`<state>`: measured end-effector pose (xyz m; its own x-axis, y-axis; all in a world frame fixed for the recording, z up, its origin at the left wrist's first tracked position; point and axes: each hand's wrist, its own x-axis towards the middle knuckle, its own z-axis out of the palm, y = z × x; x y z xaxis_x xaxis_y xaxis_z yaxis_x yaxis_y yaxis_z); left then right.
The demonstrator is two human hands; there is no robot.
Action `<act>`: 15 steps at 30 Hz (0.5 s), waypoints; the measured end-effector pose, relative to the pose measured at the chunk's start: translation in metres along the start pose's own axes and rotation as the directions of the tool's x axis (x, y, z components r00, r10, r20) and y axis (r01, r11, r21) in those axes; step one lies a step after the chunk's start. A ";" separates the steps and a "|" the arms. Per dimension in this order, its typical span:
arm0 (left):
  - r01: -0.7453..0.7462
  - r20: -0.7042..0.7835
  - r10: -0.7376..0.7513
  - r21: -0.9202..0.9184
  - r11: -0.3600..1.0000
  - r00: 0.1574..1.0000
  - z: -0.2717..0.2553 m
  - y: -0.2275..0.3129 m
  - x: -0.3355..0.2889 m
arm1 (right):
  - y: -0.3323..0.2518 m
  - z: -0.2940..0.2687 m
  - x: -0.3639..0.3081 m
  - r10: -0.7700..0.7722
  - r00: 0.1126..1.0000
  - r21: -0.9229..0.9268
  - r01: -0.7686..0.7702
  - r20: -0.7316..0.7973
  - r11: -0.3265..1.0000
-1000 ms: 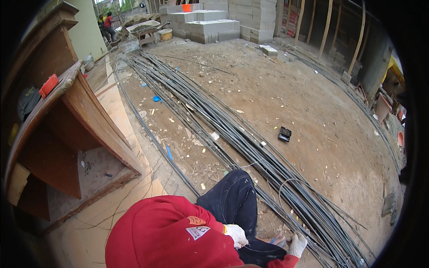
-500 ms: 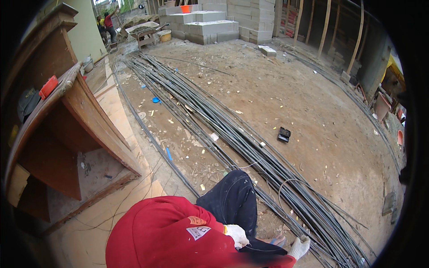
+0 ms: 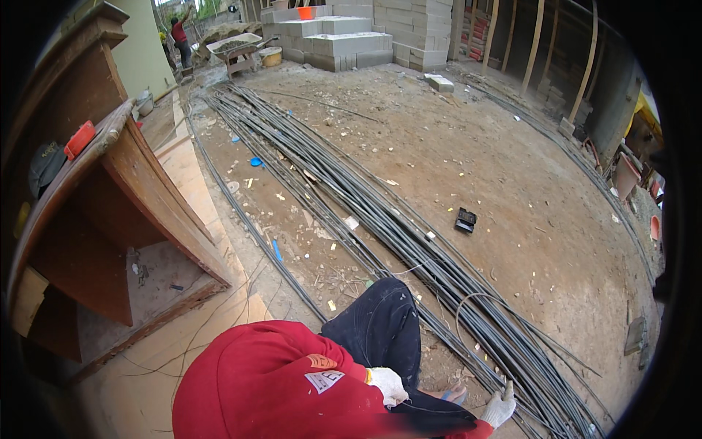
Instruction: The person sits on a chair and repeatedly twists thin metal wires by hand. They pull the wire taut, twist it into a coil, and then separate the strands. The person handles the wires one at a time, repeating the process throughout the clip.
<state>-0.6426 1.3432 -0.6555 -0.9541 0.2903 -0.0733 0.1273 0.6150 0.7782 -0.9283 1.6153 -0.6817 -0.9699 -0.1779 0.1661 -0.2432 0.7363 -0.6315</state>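
Note:
My left hand [image 3: 387, 386], in a white knit glove, rests at my dark trousers [image 3: 380, 329] with its fingers curled closed. What it holds is too small to make out. My right hand [image 3: 499, 407], gloved too, is at the near left side of a long bundle of grey steel rods [image 3: 409, 234]. One finger stretches toward the rods, apart from the others, and nothing shows in that hand. A loop of thin wire [image 3: 459, 311] curves over the bundle. Part of my bare foot [image 3: 455, 395] shows between my hands.
A wooden cabinet [image 3: 157, 212] stands at the left, with a red container [image 3: 79, 140] on top. On the dirt right of the rods lies a small open black case [image 3: 465, 220]. Farther back are a wheelbarrow [image 3: 234, 47], concrete blocks [image 3: 347, 45] and a person in red [image 3: 180, 36].
My right hand has shifted slightly right, toward the rods, and a finger has straightened out from its curled grip. My left hand stays in place. The far person has raised an arm.

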 end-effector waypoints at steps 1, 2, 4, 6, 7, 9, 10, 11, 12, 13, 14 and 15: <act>0.005 -0.008 -0.005 0.004 1.000 1.000 0.000 0.001 0.000 | -0.003 0.001 -0.006 -0.097 0.990 -0.158 0.080 -0.105 0.984; 0.016 -0.008 -0.016 0.011 1.000 1.000 -0.001 0.001 -0.001 | -0.003 0.004 -0.011 -0.056 0.982 -0.119 0.035 -0.182 0.992; 0.026 -0.009 -0.026 0.006 1.000 1.000 -0.001 0.003 -0.002 | 0.004 0.014 -0.018 0.034 0.945 -0.027 -0.045 -0.326 0.999; 0.026 -0.004 -0.026 -0.009 1.000 1.000 -0.003 0.003 -0.003 | 0.020 0.023 -0.016 0.045 0.982 0.087 -0.029 -0.185 0.996; 0.025 0.000 -0.025 -0.008 1.000 1.000 -0.003 0.004 -0.003 | 0.029 0.026 -0.012 0.050 0.992 0.144 -0.033 -0.113 0.989; 0.019 0.015 -0.020 0.010 1.000 1.000 -0.003 0.004 -0.003 | 0.045 0.028 -0.008 0.042 0.989 -0.072 -0.053 -0.139 0.996; 0.029 0.023 -0.029 0.018 0.999 0.999 -0.004 0.004 -0.003 | 0.050 0.028 -0.005 0.035 0.988 -0.179 -0.062 -0.150 0.982; 0.031 0.030 -0.032 0.022 0.999 0.999 -0.004 0.004 -0.002 | 0.051 0.025 -0.002 0.121 0.988 -0.155 -0.135 -0.097 0.979; 0.027 0.034 -0.028 0.019 0.999 0.999 -0.004 0.004 -0.002 | 0.050 0.022 0.000 0.206 0.978 -0.134 -0.210 -0.040 0.968; 0.033 0.025 -0.033 0.017 0.999 0.999 -0.005 0.005 -0.002 | 0.045 0.017 0.001 0.289 0.957 -0.118 -0.285 0.019 0.951; 0.032 0.013 -0.032 0.008 0.999 0.999 -0.006 0.006 -0.003 | 0.037 0.010 0.001 0.326 0.938 0.090 -0.336 0.117 0.937; 0.043 0.017 -0.043 0.005 0.999 0.999 -0.007 0.007 -0.004 | 0.027 0.002 0.001 0.339 0.915 0.287 -0.393 0.220 0.874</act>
<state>-0.6399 1.3415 -0.6453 -0.9540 0.2757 -0.1176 0.0873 0.6310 0.7709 -0.9358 1.6331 -0.7001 -0.9719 -0.0561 -0.2286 0.1659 0.5258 -0.8343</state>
